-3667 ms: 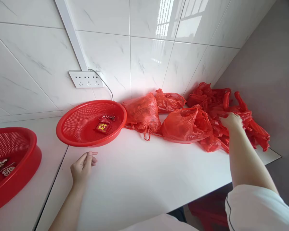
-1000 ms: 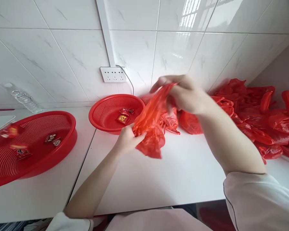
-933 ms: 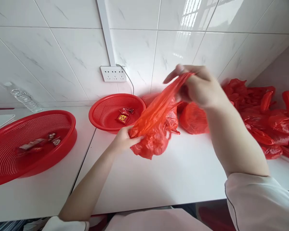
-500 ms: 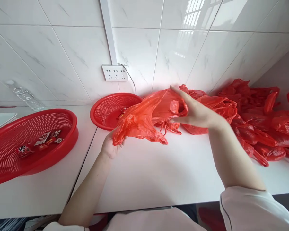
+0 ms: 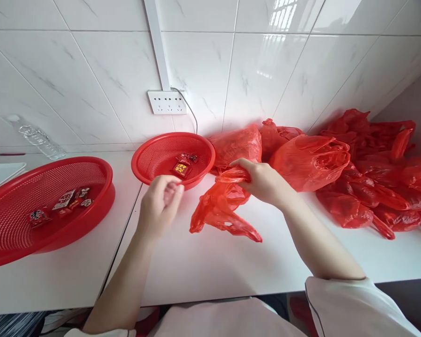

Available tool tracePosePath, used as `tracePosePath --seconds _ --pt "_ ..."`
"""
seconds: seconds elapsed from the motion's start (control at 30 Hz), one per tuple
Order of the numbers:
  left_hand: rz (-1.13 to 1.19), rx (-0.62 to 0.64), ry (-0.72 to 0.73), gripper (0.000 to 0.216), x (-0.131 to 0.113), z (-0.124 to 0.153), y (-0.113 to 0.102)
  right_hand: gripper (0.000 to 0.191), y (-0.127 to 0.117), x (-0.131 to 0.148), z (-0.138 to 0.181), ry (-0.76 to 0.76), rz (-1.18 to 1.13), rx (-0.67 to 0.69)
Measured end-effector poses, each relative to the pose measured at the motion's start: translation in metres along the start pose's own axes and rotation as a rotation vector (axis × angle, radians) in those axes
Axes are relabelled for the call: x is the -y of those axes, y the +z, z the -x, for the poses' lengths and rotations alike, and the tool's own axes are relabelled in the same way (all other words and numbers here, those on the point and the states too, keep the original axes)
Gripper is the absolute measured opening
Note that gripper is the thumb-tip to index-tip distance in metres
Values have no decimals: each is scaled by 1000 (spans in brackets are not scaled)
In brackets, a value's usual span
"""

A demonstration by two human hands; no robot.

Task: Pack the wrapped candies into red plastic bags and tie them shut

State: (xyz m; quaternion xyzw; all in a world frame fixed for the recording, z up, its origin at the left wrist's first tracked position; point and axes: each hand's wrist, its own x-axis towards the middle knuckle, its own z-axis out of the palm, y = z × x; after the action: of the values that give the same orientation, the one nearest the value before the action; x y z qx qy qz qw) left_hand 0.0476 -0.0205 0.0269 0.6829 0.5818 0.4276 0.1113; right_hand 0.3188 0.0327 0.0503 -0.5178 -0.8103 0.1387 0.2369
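Left hand (image 5: 157, 203), fingers curled, leaves the crumpled red plastic bag (image 5: 215, 206); right hand (image 5: 264, 181) grips it mid-frame. Opening seems underway, next needing both.

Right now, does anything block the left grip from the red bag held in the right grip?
Nothing visible: between the left grip and the red bag, only white tabletop shows; the right basket sits behind.

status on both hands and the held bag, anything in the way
Right hand grips crumpled red bag. Left hand loosely curled, nothing seen in it. Other red bags just behind.
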Motion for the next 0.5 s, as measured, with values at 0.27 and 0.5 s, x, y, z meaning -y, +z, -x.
tracePosePath --seconds 0.27,0.5 --pt "-388 570 408 31 -47 13 61 62 9 20 3 -51 -68 189" --pt "-523 591 110 31 -18 -8 79 73 5 9 15 -109 -219 240"
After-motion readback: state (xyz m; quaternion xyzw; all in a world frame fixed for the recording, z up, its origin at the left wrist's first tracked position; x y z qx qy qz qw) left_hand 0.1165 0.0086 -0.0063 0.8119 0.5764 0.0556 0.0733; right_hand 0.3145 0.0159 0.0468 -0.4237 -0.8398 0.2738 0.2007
